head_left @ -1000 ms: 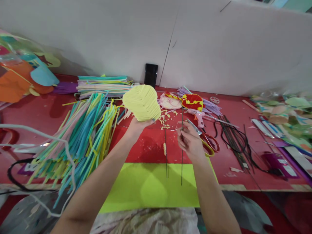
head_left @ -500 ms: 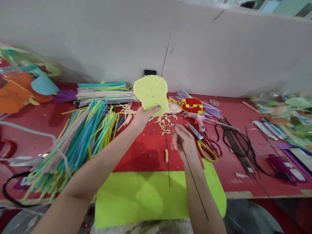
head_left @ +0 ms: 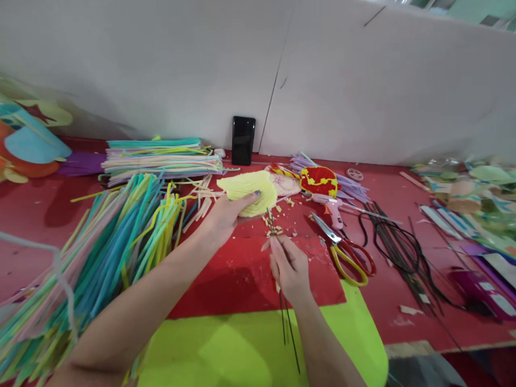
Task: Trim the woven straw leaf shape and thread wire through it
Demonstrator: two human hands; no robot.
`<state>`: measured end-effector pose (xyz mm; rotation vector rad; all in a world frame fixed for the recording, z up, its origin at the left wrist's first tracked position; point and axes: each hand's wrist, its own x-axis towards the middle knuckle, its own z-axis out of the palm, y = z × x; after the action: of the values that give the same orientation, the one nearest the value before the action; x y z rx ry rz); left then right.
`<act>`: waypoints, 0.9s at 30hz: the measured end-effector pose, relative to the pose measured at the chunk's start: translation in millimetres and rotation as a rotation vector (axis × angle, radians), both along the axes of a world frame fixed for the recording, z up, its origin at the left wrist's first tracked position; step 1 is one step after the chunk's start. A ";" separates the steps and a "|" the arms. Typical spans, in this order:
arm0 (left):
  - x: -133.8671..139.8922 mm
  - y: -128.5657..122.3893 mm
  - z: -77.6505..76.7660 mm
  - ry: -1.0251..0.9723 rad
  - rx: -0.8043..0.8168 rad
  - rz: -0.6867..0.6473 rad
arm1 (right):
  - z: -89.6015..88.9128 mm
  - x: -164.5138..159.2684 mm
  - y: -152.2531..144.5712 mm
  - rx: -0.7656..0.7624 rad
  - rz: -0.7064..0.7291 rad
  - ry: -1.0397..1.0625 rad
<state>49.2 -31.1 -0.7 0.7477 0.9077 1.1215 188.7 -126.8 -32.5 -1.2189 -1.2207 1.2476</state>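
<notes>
My left hand (head_left: 233, 210) pinches a pale yellow ribbed piece (head_left: 258, 200), which looks made of fuzzy pipe cleaners, and holds it tilted over the table. Lower and to the right, my right hand (head_left: 288, 263) is closed on thin dark wires (head_left: 283, 317); their tips stick up above the fingers and their tails hang below. Beneath this hand lies a red sheet (head_left: 226, 279), with a bright green mat (head_left: 209, 349) nearer me. Small cream clippings (head_left: 290, 203) are scattered behind the right hand.
Bundles of coloured pipe cleaners (head_left: 108, 258) spread on the left. A black phone (head_left: 243, 141) leans against the white wall. On the right are open scissors (head_left: 342, 252), a pink glue gun (head_left: 334, 209), a red-and-yellow fuzzy piece (head_left: 318, 181) and dark rods (head_left: 399, 252).
The yellow piece has come down and tipped flatter, uncovering the phone. My right hand has moved left and now holds the wire that lay on the sheet together with the other one.
</notes>
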 end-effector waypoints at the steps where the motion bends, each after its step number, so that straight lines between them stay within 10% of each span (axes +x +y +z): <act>1: -0.8 0.2 0.2 -0.001 -0.014 -0.020 | 1.3 0.0 -1.2 -0.015 0.036 -0.013; 27: -1.2 -7.0 2.7 0.040 0.022 -0.033 | 0.2 2.8 -1.6 -0.054 0.127 -0.036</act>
<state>48.0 -38.1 2.0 0.8030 0.9146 1.0922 191.5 -128.4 -32.3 -1.2229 -1.3156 1.3643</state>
